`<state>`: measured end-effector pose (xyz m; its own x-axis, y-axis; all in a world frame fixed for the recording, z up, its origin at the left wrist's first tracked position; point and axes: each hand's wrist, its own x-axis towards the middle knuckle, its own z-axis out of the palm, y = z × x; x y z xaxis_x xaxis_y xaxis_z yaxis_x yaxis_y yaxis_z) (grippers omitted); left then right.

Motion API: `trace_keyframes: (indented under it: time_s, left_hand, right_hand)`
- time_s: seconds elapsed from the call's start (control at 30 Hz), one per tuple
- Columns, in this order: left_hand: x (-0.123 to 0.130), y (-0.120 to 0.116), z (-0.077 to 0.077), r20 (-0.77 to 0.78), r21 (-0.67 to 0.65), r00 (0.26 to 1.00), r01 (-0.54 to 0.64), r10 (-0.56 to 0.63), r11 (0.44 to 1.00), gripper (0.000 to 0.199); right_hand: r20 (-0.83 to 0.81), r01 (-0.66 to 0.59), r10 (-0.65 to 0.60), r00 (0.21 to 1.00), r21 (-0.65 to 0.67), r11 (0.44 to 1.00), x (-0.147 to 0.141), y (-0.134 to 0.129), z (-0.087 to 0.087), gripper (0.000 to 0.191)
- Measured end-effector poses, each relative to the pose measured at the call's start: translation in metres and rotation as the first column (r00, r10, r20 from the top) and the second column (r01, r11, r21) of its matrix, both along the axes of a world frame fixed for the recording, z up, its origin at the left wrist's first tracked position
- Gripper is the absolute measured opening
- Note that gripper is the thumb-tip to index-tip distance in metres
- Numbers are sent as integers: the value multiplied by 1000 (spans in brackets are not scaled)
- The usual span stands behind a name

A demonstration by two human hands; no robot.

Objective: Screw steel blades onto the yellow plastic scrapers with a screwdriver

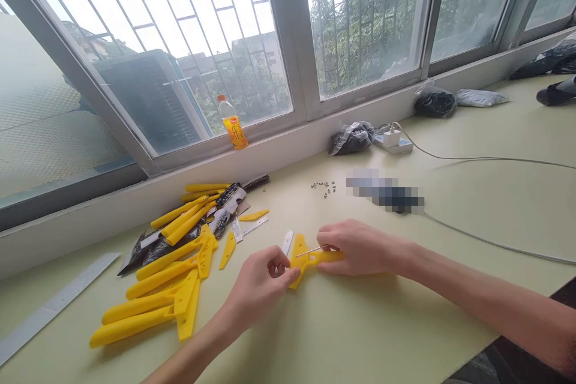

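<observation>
A yellow plastic handle (300, 252) with a wide flat head lies on the pale green table in front of me. My left hand (265, 276) pinches the lower left edge of its head between thumb and fingers. Wrapped round the grip at its right end is my right hand (355, 247), which also holds a thin metal rod (314, 249) slanting across the head. A white metal strip (288, 242) lies just behind the head. Several more yellow handles (135, 325) are laid out to the left, beside small yellow plates (228, 250).
Small screws (326, 185) are scattered beyond my hands. A blurred dark object (398, 197) with a cable lies behind my right hand. A bottle (233, 126) stands at the window; a power strip (393, 143) and bagged parts (353, 138) are at the back. A long strip (58, 306) lies far left.
</observation>
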<state>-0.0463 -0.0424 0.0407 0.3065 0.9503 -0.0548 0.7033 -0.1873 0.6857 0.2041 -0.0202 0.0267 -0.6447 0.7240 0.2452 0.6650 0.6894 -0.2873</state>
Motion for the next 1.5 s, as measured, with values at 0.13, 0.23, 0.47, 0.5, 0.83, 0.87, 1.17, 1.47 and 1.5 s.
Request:
trace_keyframes:
  time_s: [0.13, 0.23, 0.47, 0.5, 0.83, 0.87, 1.17, 1.47, 1.5]
  left_hand:
    - [0, 0, -3, 107, 29, 994, -17, 13, 999, 28]
    - [0, 2, -4, 233, -21, 972, 30, -25, 999, 30]
    - [0, 2, -6, 492, -187, 863, 234, -115, 954, 40]
    - [1, 2, -8, 522, -201, 844, 261, -123, 944, 42]
    - [7, -6, -21, 614, -153, 786, 207, -71, 966, 44]
    - [7, -7, -21, 610, -146, 788, 206, -76, 968, 43]
    - [14, -19, -22, 514, -32, 837, 238, -189, 971, 41]
    - [-22, 25, 15, -49, 269, 998, -29, 44, 963, 42]
    - [-23, 30, 13, -115, 272, 990, -46, 80, 961, 45]
  right_hand:
    - [-77, 49, -46, 996, 39, 998, 0, -2, -1, 28]
    - [-121, 41, -34, 992, 60, 997, 3, 0, -2, 28]
    - [-206, -41, 65, 976, 117, 992, 7, 2, -8, 28]
    - [-213, -47, 72, 974, 120, 992, 8, 2, -8, 28]
    - [-202, -32, 75, 977, 206, 978, 2, -6, -9, 30]
    - [-218, -37, 82, 972, 204, 978, -1, -8, -9, 31]
    - [-375, -152, 141, 916, -1, 988, -16, -14, -4, 32]
    - [-396, -137, 117, 911, -23, 990, -6, -7, -8, 33]
    - [-402, -139, 116, 908, -27, 990, -6, -7, -7, 33]
